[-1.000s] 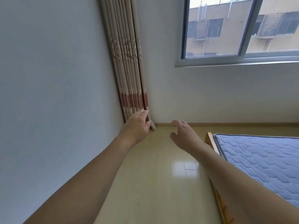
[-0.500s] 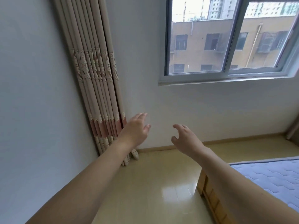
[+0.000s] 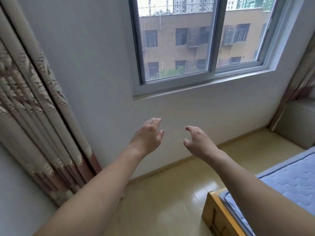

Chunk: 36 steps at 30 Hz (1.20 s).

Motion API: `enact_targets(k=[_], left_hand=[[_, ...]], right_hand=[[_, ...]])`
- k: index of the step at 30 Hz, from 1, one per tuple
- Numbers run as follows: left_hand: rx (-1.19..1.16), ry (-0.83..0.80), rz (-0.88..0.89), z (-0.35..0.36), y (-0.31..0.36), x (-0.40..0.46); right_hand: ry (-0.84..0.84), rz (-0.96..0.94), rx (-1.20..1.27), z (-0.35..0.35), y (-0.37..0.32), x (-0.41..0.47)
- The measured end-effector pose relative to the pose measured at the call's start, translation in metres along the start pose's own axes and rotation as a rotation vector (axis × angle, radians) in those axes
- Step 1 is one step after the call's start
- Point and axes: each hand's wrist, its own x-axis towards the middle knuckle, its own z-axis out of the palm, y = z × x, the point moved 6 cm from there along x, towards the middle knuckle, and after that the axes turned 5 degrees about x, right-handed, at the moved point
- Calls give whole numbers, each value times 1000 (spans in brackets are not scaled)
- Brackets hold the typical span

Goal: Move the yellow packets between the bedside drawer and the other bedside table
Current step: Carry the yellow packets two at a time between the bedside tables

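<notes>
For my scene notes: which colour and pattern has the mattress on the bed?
Light blue with quilted wavy stitching, mattress, seen in the head view.

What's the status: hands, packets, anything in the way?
Left hand and right hand open, holding nothing. No yellow packets, drawer or bedside table in view. Bed corner low right.

A curtain [image 3: 39, 116] hangs at far left against the wall. The window [image 3: 201, 41] sits far, right of it. A bed [image 3: 281, 184] lies near right on the floor [image 3: 170, 193], with both hands between.
</notes>
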Motion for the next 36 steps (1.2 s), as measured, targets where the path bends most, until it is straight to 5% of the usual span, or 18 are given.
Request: enact_targets(k=[23,36], left_hand=[[-124,-113,512,175,114,569],[-233,-215,803,278,272,806]], right_hand=[[391,420,-38,-171,242,439],[604,666,-86,-301,388,570]])
